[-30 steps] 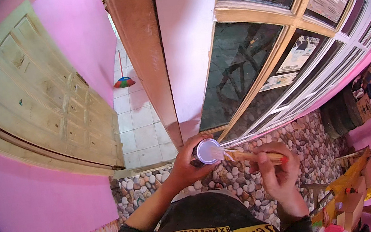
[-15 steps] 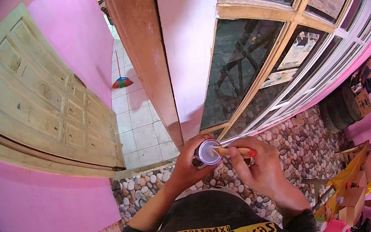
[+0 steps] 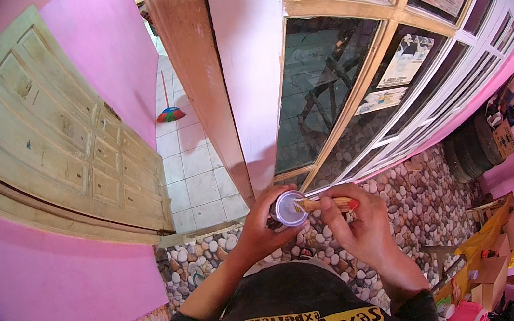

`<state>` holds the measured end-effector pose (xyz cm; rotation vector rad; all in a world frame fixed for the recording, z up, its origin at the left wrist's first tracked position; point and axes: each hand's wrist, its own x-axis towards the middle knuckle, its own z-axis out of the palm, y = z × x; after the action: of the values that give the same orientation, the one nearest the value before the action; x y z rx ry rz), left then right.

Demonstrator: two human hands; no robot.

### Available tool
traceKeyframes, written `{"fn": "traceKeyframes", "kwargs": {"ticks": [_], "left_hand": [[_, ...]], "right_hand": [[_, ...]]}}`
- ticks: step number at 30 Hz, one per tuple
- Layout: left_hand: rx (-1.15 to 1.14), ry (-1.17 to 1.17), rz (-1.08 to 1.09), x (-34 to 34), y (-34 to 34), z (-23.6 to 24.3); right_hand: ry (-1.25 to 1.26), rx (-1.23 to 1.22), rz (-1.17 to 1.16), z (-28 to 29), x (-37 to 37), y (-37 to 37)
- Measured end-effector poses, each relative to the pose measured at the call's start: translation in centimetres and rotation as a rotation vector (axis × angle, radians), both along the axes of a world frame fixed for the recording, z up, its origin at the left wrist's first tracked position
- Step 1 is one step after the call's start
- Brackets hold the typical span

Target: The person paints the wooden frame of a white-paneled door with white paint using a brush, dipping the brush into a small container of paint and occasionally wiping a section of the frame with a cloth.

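Note:
My left hand [image 3: 263,230] is wrapped round a small round cup [image 3: 290,208] with a pale rim, its open top facing me. A whitish layer, perhaps paint, shows inside. Between the thumb and fingers of my right hand [image 3: 363,224] is a paintbrush [image 3: 332,204] with a wooden handle and a red end. The brush's bristles reach over the cup's right rim into its opening. Both hands are in front of my chest, close to the foot of the white-painted door frame post [image 3: 252,82].
A window with wood-coloured and white frames [image 3: 348,128] runs off to the right. The open pale door [image 3: 48,124] stands at left; a broom [image 3: 170,114] lies beyond on white tiles. Stacked tyres [image 3: 471,149] and cardboard boxes [image 3: 492,278] are at right on the pebble-patterned floor [image 3: 403,219].
My view has shifted slightly, so the post and window appear a little farther left. The brush has moved slightly to the right with my right hand; the left still holds the cup.

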<state>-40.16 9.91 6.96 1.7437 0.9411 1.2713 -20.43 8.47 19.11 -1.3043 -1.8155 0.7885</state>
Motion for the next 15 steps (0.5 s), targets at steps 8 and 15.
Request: {"fn": "traceKeyframes", "kwargs": {"ticks": [8, 15], "left_hand": [[-0.002, -0.032, 0.056, 0.3, -1.0, 0.1], [0.013, 0.018, 0.114, 0.7, -0.9, -0.2]], "right_hand": [[0.366, -0.102, -0.113, -1.4, 1.1, -1.1], [0.731, -0.192, -0.181, -2.7, 2.5, -0.5]]}}
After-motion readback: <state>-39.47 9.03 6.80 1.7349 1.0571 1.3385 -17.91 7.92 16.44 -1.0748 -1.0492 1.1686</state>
